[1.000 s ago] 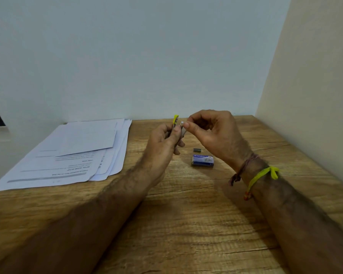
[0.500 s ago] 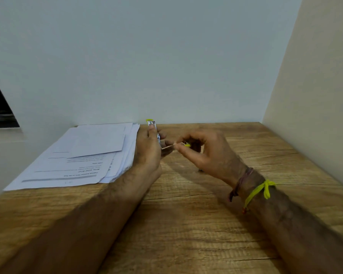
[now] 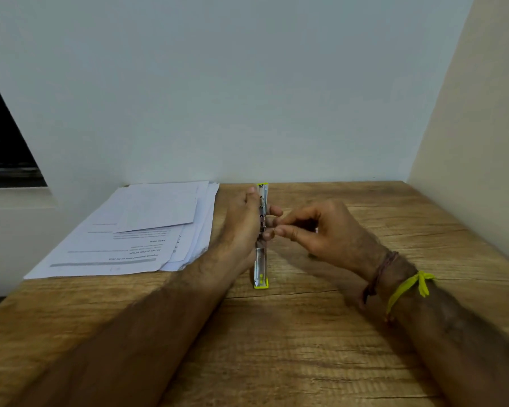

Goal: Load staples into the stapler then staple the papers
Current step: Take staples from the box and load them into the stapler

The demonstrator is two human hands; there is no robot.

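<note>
A small stapler (image 3: 261, 268) with silver metal and yellow ends is swung fully apart into one long line over the wooden table (image 3: 276, 348). My left hand (image 3: 243, 227) grips it around its middle hinge. My right hand (image 3: 321, 230) sits just to its right, thumb and forefinger pinched at the stapler's middle; whether they hold staples is hidden. A stack of white printed papers (image 3: 141, 230) lies to the left of my left hand. The staple box is out of sight behind my right hand.
A pale wall stands close behind the table and a cream wall (image 3: 476, 142) closes the right side. A dark window opening (image 3: 3, 148) is at the far left. Thread bands circle my right wrist (image 3: 394, 283).
The stapler, folded and raised a second ago, now lies swung apart in a straight line. Both hands have dropped toward the table, and the blue staple box is no longer visible.
</note>
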